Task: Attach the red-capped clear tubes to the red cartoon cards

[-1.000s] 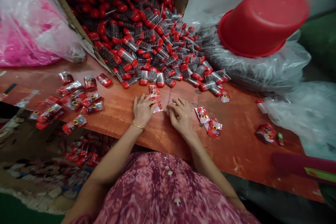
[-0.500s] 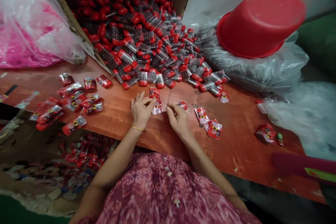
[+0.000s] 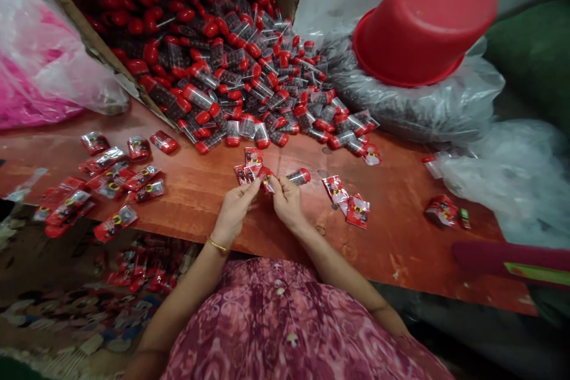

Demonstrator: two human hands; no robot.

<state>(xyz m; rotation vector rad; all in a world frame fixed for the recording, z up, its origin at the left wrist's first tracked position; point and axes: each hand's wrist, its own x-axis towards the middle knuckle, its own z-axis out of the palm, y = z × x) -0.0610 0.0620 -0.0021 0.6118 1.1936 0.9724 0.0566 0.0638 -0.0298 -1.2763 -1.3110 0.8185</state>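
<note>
Left hand (image 3: 234,214) and right hand (image 3: 287,202) both pinch a red printed sachet (image 3: 255,172) at the fingertips, just above the table edge, grip closed. A clear red-capped tube (image 3: 299,176) touches the right fingers; can't tell if it's gripped. Heap of matching tubes (image 3: 222,77) sits beyond on the reddish wooden table (image 3: 401,249), loose sachets (image 3: 120,178) to the left.

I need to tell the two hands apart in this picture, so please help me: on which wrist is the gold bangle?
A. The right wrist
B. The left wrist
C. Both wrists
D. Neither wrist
B. The gold bangle sits just behind the left hand, while the wrist behind the right hand is bare.
</note>
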